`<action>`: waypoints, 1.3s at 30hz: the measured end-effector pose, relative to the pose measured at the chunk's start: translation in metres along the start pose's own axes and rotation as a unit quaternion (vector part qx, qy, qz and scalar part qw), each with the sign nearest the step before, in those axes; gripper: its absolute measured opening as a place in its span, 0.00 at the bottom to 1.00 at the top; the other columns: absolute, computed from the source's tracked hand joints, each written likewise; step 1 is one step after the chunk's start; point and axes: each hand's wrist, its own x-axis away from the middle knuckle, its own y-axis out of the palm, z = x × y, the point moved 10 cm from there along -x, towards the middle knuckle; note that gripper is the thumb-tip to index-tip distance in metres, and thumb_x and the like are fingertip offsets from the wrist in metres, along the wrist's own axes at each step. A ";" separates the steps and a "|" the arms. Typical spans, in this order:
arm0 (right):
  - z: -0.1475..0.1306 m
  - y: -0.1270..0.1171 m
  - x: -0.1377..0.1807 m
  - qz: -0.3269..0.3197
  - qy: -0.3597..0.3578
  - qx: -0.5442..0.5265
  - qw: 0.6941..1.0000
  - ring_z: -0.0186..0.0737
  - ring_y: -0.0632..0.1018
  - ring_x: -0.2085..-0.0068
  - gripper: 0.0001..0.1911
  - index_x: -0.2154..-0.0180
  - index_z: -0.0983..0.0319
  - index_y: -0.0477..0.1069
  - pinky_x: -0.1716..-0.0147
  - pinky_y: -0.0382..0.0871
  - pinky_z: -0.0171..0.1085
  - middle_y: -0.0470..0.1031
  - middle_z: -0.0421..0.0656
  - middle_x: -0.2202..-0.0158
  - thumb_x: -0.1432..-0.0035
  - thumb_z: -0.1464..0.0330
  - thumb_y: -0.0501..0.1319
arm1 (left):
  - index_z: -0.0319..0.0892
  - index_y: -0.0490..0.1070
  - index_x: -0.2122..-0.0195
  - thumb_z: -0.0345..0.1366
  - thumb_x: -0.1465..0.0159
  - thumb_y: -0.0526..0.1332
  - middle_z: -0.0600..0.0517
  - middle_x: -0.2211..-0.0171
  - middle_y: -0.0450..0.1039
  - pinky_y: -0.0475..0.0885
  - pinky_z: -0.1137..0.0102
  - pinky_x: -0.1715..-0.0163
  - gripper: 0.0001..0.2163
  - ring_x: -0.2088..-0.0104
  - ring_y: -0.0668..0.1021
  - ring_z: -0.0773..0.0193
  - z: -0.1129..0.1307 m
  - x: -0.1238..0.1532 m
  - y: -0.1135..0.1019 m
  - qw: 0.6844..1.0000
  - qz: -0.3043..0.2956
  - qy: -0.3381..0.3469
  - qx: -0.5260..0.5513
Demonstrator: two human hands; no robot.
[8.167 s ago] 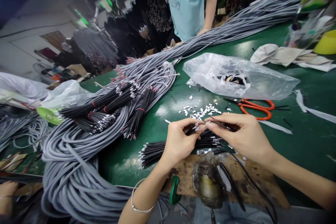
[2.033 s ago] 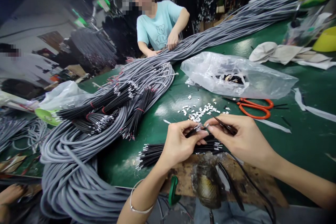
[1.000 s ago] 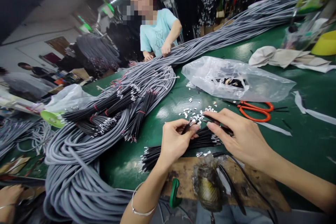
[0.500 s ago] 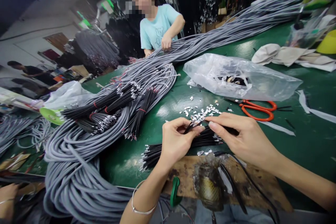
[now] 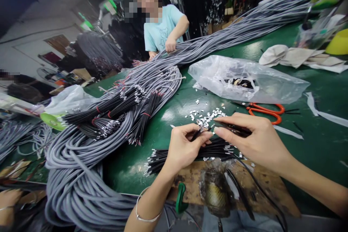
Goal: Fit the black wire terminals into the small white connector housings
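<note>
My left hand (image 5: 182,146) is closed, pinching a short black cable (image 5: 194,136) between thumb and fingertips. Close by on the right, the fingers of my right hand (image 5: 254,139) are closed around dark, thin lengths that look like black cable (image 5: 235,129); the fingers partly hide them. The two sets of fingertips are almost touching. Beneath them lies a bundle of black cables (image 5: 160,157) with bare silvery ends. Small silver metal bits (image 5: 205,117) are scattered just beyond my fingers.
Orange-handled scissors (image 5: 280,117) and a clear plastic bag (image 5: 282,83) lie beyond my right hand. A thick coil of grey cable (image 5: 81,188) fills the left, carrying tied black bundles (image 5: 146,116). A wooden board (image 5: 266,188) sits at the near edge. A co-worker (image 5: 164,29) handles grey cables opposite.
My right hand has shifted slightly, and more of the dark lengths in it now show. My left hand stays nearly in place, still pinching the cable.
</note>
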 end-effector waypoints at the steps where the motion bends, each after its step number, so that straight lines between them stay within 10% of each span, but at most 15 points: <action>1: 0.003 0.000 0.000 0.001 0.018 -0.020 1.000 0.38 0.77 0.69 0.11 0.63 0.60 0.78 0.71 0.70 0.35 0.79 0.42 0.68 0.46 0.63 0.62 | 0.36 0.71 0.78 0.35 0.45 0.64 0.51 0.80 0.73 0.68 0.75 0.77 0.08 0.79 0.73 0.69 0.001 0.001 -0.001 1.000 0.011 0.006 -0.016; 11: 0.009 0.008 0.004 -0.009 0.065 -0.075 0.995 0.37 0.76 0.75 0.08 0.72 0.63 0.78 0.79 0.67 0.32 0.78 0.42 0.73 0.49 0.70 0.60 | 0.37 0.73 0.78 0.36 0.52 0.69 0.53 0.80 0.72 0.62 0.76 0.81 0.08 0.80 0.69 0.70 -0.001 0.003 -0.008 0.995 0.078 0.024 -0.066; 19: 0.015 -0.001 -0.002 0.019 0.064 -0.001 0.998 0.34 0.73 0.78 0.08 0.74 0.63 0.77 0.81 0.63 0.32 0.76 0.40 0.77 0.49 0.70 0.59 | 0.36 0.74 0.70 0.37 0.39 0.59 0.50 0.78 0.73 0.70 0.74 0.76 0.10 0.78 0.74 0.67 0.000 0.006 0.028 0.989 -0.142 -0.005 0.038; 23: -0.002 -0.019 0.001 0.094 -0.025 0.022 0.995 0.33 0.73 0.78 0.06 0.71 0.62 0.77 0.79 0.64 0.32 0.76 0.39 0.77 0.47 0.70 0.61 | 0.36 0.74 0.69 0.37 0.39 0.59 0.49 0.73 0.75 0.70 0.73 0.66 0.10 0.70 0.76 0.64 -0.004 -0.003 0.011 0.997 -0.075 -0.001 -0.013; 27: -0.012 0.004 0.008 0.000 -0.132 0.071 0.989 0.36 0.77 0.70 0.13 0.61 0.61 0.76 0.71 0.69 0.33 0.79 0.41 0.68 0.48 0.75 0.59 | 0.35 0.74 0.67 0.38 0.40 0.60 0.50 0.74 0.74 0.69 0.74 0.69 0.10 0.72 0.76 0.65 -0.015 -0.010 -0.004 0.999 -0.015 -0.023 -0.033; 39: -0.012 0.004 0.003 -0.007 -0.045 0.062 0.997 0.38 0.76 0.64 0.16 0.53 0.60 0.72 0.66 0.67 0.36 0.75 0.44 0.63 0.39 0.63 0.55 | 0.37 0.65 0.83 0.35 0.50 0.67 0.56 0.83 0.66 0.60 0.76 0.81 0.12 0.81 0.65 0.72 -0.009 0.000 -0.016 0.995 0.096 -0.027 -0.021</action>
